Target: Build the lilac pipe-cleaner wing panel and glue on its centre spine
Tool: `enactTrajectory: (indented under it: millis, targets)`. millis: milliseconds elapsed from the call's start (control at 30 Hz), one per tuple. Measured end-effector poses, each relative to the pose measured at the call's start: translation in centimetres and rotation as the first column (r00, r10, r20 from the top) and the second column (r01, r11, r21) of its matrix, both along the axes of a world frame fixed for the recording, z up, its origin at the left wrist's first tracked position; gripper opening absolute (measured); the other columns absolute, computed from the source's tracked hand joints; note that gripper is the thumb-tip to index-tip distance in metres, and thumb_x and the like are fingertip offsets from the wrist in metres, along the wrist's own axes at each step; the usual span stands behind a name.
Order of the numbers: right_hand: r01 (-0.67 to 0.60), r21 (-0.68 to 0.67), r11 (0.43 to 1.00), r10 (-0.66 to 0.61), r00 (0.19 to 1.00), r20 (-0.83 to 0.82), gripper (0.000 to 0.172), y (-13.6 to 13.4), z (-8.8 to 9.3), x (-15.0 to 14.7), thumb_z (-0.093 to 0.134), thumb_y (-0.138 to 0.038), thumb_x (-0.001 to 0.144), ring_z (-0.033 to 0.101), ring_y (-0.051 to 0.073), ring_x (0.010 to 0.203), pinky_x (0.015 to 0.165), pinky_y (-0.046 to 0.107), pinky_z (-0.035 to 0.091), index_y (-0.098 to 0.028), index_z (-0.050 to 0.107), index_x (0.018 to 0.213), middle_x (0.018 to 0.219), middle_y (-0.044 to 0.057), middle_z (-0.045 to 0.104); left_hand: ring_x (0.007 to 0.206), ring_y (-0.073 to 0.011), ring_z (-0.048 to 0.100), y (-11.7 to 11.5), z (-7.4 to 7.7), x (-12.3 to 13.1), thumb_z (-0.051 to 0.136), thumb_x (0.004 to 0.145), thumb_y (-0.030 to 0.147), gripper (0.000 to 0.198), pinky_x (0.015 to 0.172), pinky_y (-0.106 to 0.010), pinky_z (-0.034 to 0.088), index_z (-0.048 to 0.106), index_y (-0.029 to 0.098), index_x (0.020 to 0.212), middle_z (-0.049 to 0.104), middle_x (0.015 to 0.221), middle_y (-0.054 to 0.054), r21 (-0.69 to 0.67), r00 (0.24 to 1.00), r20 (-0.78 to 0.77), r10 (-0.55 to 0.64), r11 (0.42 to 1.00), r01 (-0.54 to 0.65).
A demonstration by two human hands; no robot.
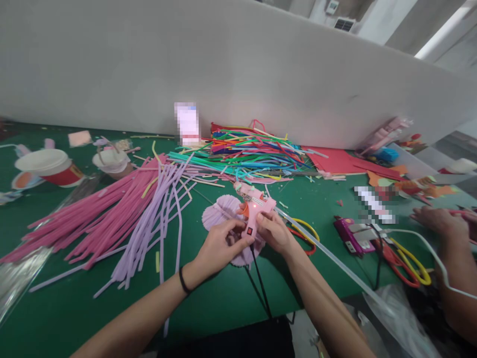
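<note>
Gluing step, I judge. Right hand (274,231) grip wraps the pink glue gun (255,209), lamp lit, over the lilac fan (223,209) mid-table (223,308). Left hand (219,246) grip is pinched shut by the handle, on what I cannot tell. Next move calls for a steady nozzle and fingers clear.

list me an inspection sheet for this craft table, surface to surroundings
surface: green table, largely covered.
job's things: pink glue gun, red light on, over a lilac fan-shaped piece; clear glue stick juts from its back.
clutter: pink and lilac stems left; multicoloured stems and red sheet behind; paper cups far left; scissors and purple box right.
hands: right hand grips the gun's body; left hand pinches its handle by the switch.
cables: black cable drops from the gun over the near edge; white cable loops at right.
surroundings: white partition behind; another person's hand at the right edge.
</note>
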State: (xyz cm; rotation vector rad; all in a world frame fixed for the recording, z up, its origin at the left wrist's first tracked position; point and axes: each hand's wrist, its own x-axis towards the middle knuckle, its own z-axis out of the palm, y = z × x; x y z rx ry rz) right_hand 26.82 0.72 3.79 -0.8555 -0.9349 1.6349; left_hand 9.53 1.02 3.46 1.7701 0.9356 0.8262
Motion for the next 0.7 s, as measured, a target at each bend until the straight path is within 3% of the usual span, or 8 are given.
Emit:
enactTrajectory:
  millis: [200, 500, 700]
  targets:
    - [0.036, -0.028, 0.999, -0.036, 0.999, -0.001, 0.041, 0.1, 0.4, -0.1, 0.080, -0.046, 0.066, 0.066, 0.025, 0.097, 0.083, 0.037, 0.054, -0.021, 0.069, 0.097, 0.097, 0.008, 0.073, 0.066, -0.0148, 0.060, 0.1, -0.2, 0.0, 0.066, 0.082, 0.046, 0.032, 0.061, -0.026, 0.045, 0.068, 0.018, 0.098, 0.072, 0.089, -0.004, -0.015, 1.000, 0.003, 0.015, 1.000, -0.015]
    - [0.102, 0.018, 0.995, -0.103, 0.994, 0.027, 0.047, -0.1, -0.7, 0.2, 0.082, -0.048, 0.063, 0.067, 0.022, 0.079, 0.073, 0.036, 0.056, -0.022, 0.068, 0.098, 0.083, 0.004, 0.072, 0.067, -0.0160, 0.061, 0.5, -0.7, -0.1, 0.067, 0.081, 0.048, 0.036, 0.061, -0.026, 0.045, 0.069, 0.019, 0.102, 0.071, 0.081, -0.003, 0.037, 0.999, -0.019, 0.043, 0.998, -0.043]
    - [0.013, 0.012, 1.000, -0.013, 1.000, 0.026, 0.041, -0.2, -0.2, 0.0, 0.079, -0.046, 0.067, 0.067, 0.024, 0.092, 0.077, 0.036, 0.056, -0.022, 0.069, 0.098, 0.092, 0.007, 0.073, 0.066, -0.0152, 0.060, 0.0, -0.8, 0.1, 0.068, 0.081, 0.047, 0.032, 0.062, -0.026, 0.046, 0.067, 0.018, 0.093, 0.072, 0.085, -0.003, 0.033, 1.000, -0.018, -0.001, 0.999, 0.002]
